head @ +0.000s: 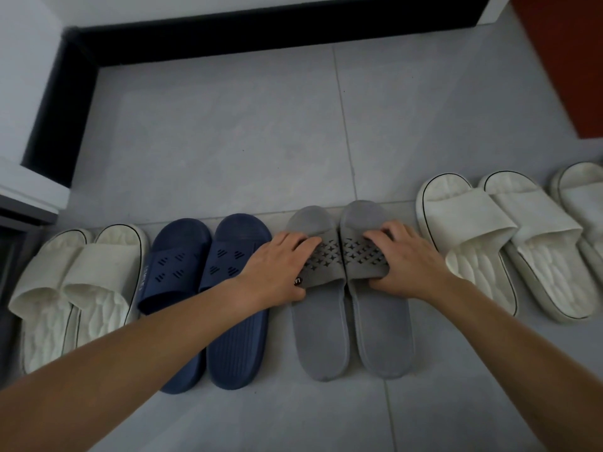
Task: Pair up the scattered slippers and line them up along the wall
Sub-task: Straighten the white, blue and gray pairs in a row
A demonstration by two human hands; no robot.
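Note:
Two grey slippers lie side by side on the floor, toes pointing to the far wall. My left hand [277, 264] grips the strap of the left grey slipper [318, 334], fingers over the top and thumb under the near edge. My right hand [406, 261] holds the strap of the right grey slipper [383, 334] the same way. To their left sits a navy pair [225, 249], partly hidden by my left forearm. A white pair [78, 288] is at the far left. Another white pair [499, 236] lies to the right.
A further white slipper [584, 197] shows at the right edge, cut off by the frame. A black skirting board [261, 34] runs along the far wall and down the left wall. Bare grey tile [228, 141] lies between the slippers and the wall. Something red [567, 60] stands at top right.

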